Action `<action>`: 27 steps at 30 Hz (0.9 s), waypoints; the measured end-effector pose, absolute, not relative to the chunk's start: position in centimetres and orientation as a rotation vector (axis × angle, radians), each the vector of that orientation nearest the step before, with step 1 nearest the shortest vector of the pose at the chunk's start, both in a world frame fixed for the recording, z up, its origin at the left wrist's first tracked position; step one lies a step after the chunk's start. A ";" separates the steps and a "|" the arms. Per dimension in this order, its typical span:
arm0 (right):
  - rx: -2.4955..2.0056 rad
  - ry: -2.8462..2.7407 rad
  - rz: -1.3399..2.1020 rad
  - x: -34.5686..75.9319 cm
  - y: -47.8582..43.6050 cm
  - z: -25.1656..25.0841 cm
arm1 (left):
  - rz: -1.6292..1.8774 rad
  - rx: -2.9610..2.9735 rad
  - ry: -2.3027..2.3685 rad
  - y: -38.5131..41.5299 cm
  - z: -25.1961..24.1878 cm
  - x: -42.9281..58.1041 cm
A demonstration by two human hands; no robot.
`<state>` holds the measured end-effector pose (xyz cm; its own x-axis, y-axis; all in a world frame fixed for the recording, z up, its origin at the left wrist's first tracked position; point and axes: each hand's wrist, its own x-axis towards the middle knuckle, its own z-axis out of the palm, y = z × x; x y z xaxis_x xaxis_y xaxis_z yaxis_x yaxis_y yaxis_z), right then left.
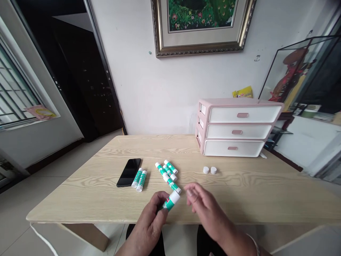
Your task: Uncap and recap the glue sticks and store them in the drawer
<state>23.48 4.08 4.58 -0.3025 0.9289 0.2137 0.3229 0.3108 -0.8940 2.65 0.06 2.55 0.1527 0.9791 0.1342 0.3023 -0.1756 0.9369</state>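
Note:
Above the table's front edge, my left hand (151,217) is closed around a green-and-white glue stick (171,201), its white end tilted up to the right. My right hand (206,208) hovers just right of that end, fingers loosely curled and apart, with nothing visible in them. Beyond the hands lie several more glue sticks (170,172) in a loose group, one of them close behind the held one. Two others (139,180) lie side by side to the left. Farther right, two small white caps (209,170) stand on the table.
A black phone (129,173) lies left of the pair of glue sticks, touching or nearly touching them. At the back right of the wooden table (106,202) stands a pink-and-white drawer unit (239,129), a yellow packet (243,92) behind its top. A wall closes off the far side.

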 end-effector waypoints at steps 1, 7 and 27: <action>-1.132 -1.874 0.982 23.0 3.5 4.5 | 1.052 1.668 1.225 -0.4 2.6 2.9; -1.240 -2.042 0.845 22.1 2.3 2.8 | 0.972 1.916 1.100 -1.6 1.0 4.3; -1.064 -2.040 1.028 23.2 -0.1 1.4 | 0.684 1.720 0.813 -1.2 -2.1 5.7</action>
<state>23.19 -0.12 1.41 -0.4894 0.8574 0.1591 0.3824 0.3750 -0.8445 5.73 -1.17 -2.07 0.6031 0.7960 0.0512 0.1867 -0.2033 0.9612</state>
